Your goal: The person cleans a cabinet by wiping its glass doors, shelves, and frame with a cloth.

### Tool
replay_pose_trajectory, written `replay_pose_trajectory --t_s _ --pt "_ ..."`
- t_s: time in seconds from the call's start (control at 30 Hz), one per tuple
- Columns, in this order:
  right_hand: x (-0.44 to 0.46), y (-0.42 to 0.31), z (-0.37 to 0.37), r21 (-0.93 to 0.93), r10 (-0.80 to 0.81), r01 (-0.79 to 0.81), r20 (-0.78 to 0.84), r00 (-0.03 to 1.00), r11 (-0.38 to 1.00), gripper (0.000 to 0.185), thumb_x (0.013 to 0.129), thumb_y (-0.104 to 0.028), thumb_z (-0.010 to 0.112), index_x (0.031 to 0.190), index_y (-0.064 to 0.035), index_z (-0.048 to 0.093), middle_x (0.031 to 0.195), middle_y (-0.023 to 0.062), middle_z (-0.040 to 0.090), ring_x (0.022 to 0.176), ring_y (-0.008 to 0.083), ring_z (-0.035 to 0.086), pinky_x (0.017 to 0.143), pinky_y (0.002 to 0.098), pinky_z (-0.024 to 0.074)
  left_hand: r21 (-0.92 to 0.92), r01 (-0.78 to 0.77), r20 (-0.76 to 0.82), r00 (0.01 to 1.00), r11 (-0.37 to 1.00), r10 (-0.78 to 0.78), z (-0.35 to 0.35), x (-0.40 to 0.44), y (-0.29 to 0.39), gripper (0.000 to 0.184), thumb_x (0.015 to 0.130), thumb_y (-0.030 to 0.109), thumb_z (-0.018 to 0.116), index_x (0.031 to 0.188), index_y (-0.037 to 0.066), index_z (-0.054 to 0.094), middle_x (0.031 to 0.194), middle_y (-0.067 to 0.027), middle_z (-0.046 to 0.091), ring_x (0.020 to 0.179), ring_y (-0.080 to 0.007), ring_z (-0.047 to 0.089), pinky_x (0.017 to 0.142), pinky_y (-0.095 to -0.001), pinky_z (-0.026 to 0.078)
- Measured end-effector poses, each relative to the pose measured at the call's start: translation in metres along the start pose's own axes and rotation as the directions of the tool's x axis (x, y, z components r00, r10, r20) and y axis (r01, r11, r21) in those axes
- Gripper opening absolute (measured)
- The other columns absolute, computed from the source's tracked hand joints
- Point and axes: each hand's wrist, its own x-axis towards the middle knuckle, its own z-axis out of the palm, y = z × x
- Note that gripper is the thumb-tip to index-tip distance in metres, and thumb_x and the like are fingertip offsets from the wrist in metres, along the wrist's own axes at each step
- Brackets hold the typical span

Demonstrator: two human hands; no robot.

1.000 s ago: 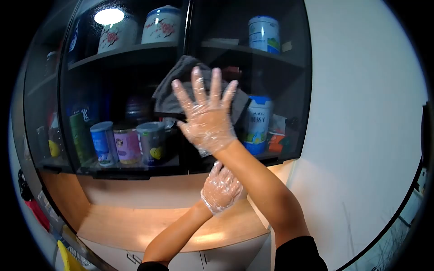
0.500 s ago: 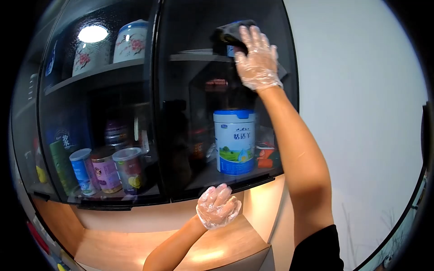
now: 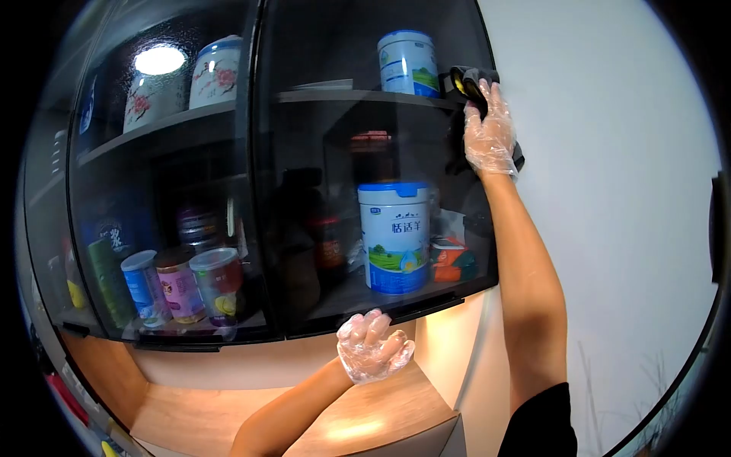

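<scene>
My right hand (image 3: 489, 137), in a clear plastic glove, presses a dark cloth (image 3: 466, 85) with a bit of yellow against the right edge of the glass cabinet door (image 3: 320, 145). Its fingers point upward over the cloth. My left hand (image 3: 375, 349), gloved the same way, is at the door's bottom edge, its fingers loosely bent and apart with nothing seen in them. Through the glass, a large blue-and-white can (image 3: 394, 240) stands on the lower shelf. A similar can (image 3: 409, 65) sits on the upper shelf, left of the cloth.
Behind the left door are floral jars (image 3: 217, 74) on the upper shelf and several small canisters (image 3: 179, 286) below. An orange-red packet (image 3: 453, 263) lies beside the large can. A pale wall (image 3: 609, 190) adjoins the cabinet, and a lit wooden surface (image 3: 343, 419) lies beneath.
My right hand and the cloth have moved right and down to the door's edge, uncovering the upper can. My left hand has shifted slightly right.
</scene>
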Motion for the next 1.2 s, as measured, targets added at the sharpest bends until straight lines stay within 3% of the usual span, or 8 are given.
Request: replay_pose_trajectory --t_s 0.2,0.3,0.4,0.47,0.53,0.67,0.9,1.2 --pt "0.026 -0.108 0.009 -0.030 0.249 -0.250 -0.027 0.968 0.968 0.062 0.103 -0.041 0.050 0.152 -0.0036 0.053 0.154 0.0230 0.052 0.137 0.0430 0.052 0.117 0.0511 0.0407 0.005 0.022 -0.005 1.000 1.000 -0.022 0.007 -0.003 0.005 0.021 0.083 0.040 0.073 0.087 0.021 0.064 0.106 -0.0073 0.059 0.102 -0.0273 0.055 0.082 -0.0413 0.042" --pt "0.033 -0.188 0.031 -0.021 -0.182 0.181 -0.069 0.981 0.983 0.060 0.099 -0.042 0.055 0.150 -0.0102 0.055 0.152 0.0196 0.051 0.137 0.0383 0.051 0.112 0.0525 0.0435 0.045 0.029 0.037 0.999 0.999 -0.031 0.000 -0.003 0.009 0.025 0.079 0.038 0.075 0.093 0.019 0.065 0.113 -0.0081 0.061 0.108 -0.0273 0.059 0.094 -0.0425 0.043" --pt "0.016 -0.264 0.044 0.174 -0.383 0.382 -0.028 0.923 0.908 0.069 0.100 -0.048 0.056 0.159 -0.0148 0.046 0.167 0.0200 0.038 0.156 0.0417 0.031 0.127 0.0560 0.0206 0.077 0.025 0.038 0.999 0.997 -0.028 0.003 -0.009 0.006 0.033 0.077 0.035 0.074 0.105 0.019 0.070 0.124 -0.0070 0.063 0.113 -0.0264 0.060 0.093 -0.0428 0.044" --pt "0.003 -0.292 0.047 0.219 -0.468 0.466 -0.046 0.883 0.857 0.072 0.098 -0.049 0.060 0.160 -0.0162 0.045 0.168 0.0168 0.037 0.156 0.0414 0.031 0.128 0.0542 0.0197 0.076 0.041 -0.072 0.997 0.996 -0.035 0.013 -0.012 0.007 0.035 0.076 0.033 0.074 0.109 0.019 0.072 0.125 -0.0073 0.064 0.112 -0.0267 0.061 0.092 -0.0433 0.045" --pt "-0.005 -0.298 0.039 0.233 -0.528 0.517 -0.017 0.849 0.824 0.071 0.098 -0.047 0.062 0.161 -0.0178 0.044 0.169 0.0145 0.037 0.156 0.0404 0.031 0.129 0.0531 0.0205 0.055 0.037 -0.147 0.989 0.998 -0.028 0.017 -0.010 0.005 0.034 0.076 0.032 0.073 0.107 0.018 0.072 0.122 -0.0080 0.066 0.110 -0.0271 0.062 0.091 -0.0439 0.047" --pt "-0.016 -0.284 0.025 0.245 -0.670 0.639 0.066 0.739 0.729 0.075 0.096 -0.044 0.066 0.162 -0.0199 0.041 0.170 0.0136 0.035 0.157 0.0393 0.029 0.130 0.0521 0.0208 -0.056 0.083 0.059 0.995 0.995 -0.080 -0.006 -0.001 0.008 0.021 0.078 0.031 0.073 0.094 0.018 0.071 0.115 -0.0091 0.067 0.108 -0.0271 0.064 0.093 -0.0442 0.046" --pt "-0.050 -0.287 0.006 0.376 -0.807 0.724 0.130 0.576 0.578 0.082 0.089 -0.046 0.074 0.161 -0.0200 0.045 0.170 0.0132 0.035 0.159 0.0364 0.026 0.131 0.0533 0.0148 0.072 0.060 -0.124 0.991 0.996 -0.050 0.015 -0.009 0.011 0.010 0.081 0.030 0.066 0.079 0.022 0.062 0.104 -0.0020 0.069 0.096 -0.0200 0.063 0.099 -0.0420 0.038" --pt "0.077 -0.212 0.057 0.116 -0.650 0.655 -0.083 0.756 0.747 0.065 0.094 -0.041 0.062 0.155 -0.0199 0.053 0.165 0.0126 0.043 0.153 0.0331 0.038 0.127 0.0543 0.0244 0.198 -0.008 -0.138 0.990 0.980 0.036 0.027 -0.012 0.000 0.018 0.070 0.026 0.072 0.076 0.026 0.055 0.090 0.0046 0.062 0.090 -0.0154 0.059 0.101 -0.0414 0.035"
